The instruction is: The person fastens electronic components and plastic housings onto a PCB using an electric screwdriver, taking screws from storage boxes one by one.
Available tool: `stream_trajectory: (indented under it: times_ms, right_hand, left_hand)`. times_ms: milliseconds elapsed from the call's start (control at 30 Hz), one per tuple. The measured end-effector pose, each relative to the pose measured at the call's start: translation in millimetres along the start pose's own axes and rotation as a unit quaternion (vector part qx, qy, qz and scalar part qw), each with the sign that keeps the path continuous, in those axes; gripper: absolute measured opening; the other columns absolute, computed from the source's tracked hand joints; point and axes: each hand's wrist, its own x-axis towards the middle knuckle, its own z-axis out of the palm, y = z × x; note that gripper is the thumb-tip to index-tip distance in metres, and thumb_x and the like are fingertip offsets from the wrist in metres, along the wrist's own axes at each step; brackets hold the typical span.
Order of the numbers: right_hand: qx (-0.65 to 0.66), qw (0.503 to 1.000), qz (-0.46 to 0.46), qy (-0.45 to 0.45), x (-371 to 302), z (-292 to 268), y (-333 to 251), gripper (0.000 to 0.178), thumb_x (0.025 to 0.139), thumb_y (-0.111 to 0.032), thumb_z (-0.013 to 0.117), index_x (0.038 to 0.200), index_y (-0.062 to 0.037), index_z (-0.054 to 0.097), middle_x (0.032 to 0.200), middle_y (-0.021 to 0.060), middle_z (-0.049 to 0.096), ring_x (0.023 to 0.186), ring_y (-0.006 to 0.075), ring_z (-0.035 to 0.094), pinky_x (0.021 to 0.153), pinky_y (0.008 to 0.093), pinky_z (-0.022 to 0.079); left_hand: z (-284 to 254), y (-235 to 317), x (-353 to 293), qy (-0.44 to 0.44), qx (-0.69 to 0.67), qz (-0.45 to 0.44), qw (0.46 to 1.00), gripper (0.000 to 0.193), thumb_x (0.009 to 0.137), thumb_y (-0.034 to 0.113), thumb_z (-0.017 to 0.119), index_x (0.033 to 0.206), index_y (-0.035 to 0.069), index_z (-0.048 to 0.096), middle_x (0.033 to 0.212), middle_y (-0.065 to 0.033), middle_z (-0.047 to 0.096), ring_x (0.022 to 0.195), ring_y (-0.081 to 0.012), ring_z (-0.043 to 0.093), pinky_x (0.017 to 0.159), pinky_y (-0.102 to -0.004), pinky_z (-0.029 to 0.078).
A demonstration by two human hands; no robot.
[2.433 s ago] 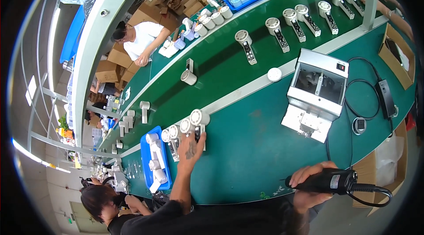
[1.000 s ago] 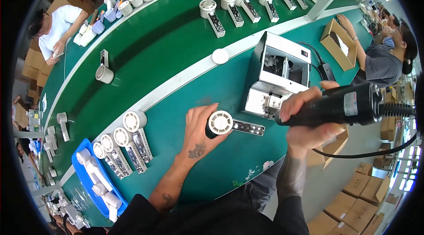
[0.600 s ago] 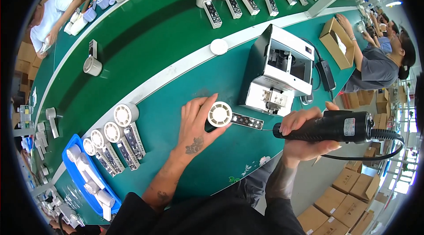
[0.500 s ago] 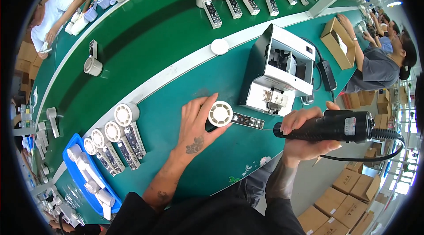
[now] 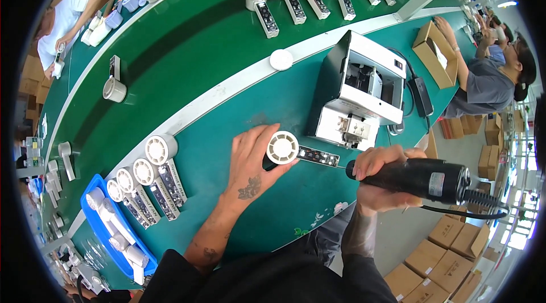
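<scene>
Screwdriver (image 5: 418, 179) nearer round-headed white fan (image 5: 282, 147)

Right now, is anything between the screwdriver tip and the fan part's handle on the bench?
Nothing visible. The electric screwdriver in the right hand points straight at the handheld fan part, which the left hand steadies at its round head.

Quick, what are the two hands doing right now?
Left hand: fingers around the round white end of the handheld fan on the table.
Right hand: closed on the black electric screwdriver.
</scene>
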Motion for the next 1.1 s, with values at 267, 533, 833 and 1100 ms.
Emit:
stream_trajectory:
  times_ms: [267,533,833,1100]
  right_hand:
    - [0.038,0.998,-0.051,-0.008,12.6,-2.0,-23.4,0.097,0.081,-0.091,0.044,0.127,-0.0055,0.039,0.065,0.0102,0.053,0.045,0.0197,0.051,0.04,0.0353,0.047]
    - [-0.175,0.984,-0.039,0.018,66.4,30.5,-15.3,0.105,0.08,-0.092,0.046,0.135,-0.0033,0.036,0.061,0.0068,0.047,0.042,0.0179,0.047,0.04,0.031,0.04]
    - [-0.101,0.994,0.031,0.018,34.7,27.2,-19.0,0.099,0.085,-0.09,0.04,0.135,-0.0049,0.034,0.063,0.0068,0.045,0.042,0.0186,0.048,0.041,0.0319,0.044]
    - [-0.089,0.994,0.045,0.034,34.0,15.8,0.7,0.096,0.086,-0.087,0.043,0.137,-0.0055,0.034,0.062,0.008,0.046,0.041,0.0188,0.047,0.04,0.0318,0.043]
  left_hand:
    - [-2.0,-1.6,-1.5,-0.05,-0.029,0.001,0.998,0.076,0.077,0.031,0.089,0.138,0.003,0.054,0.124,-0.0127,0.067,0.111,-0.0247,0.063,0.103,-0.0407,0.034]
    - [2.0,-2.1,-8.5,-0.001,-0.037,0.004,0.999,0.075,0.076,0.023,0.089,0.139,0.001,0.053,0.125,-0.0122,0.068,0.111,-0.0271,0.063,0.104,-0.0414,0.036]
    - [0.1,-2.2,-6.3,-0.008,-0.038,0.006,0.999,0.076,0.076,0.023,0.089,0.138,0.0,0.053,0.125,-0.0118,0.068,0.112,-0.0263,0.063,0.103,-0.0407,0.036]
    - [1.8,-2.6,-5.1,-0.008,-0.042,-0.001,0.999,0.075,0.076,0.024,0.089,0.138,0.0,0.053,0.123,-0.0109,0.068,0.111,-0.0259,0.063,0.103,-0.0405,0.037]
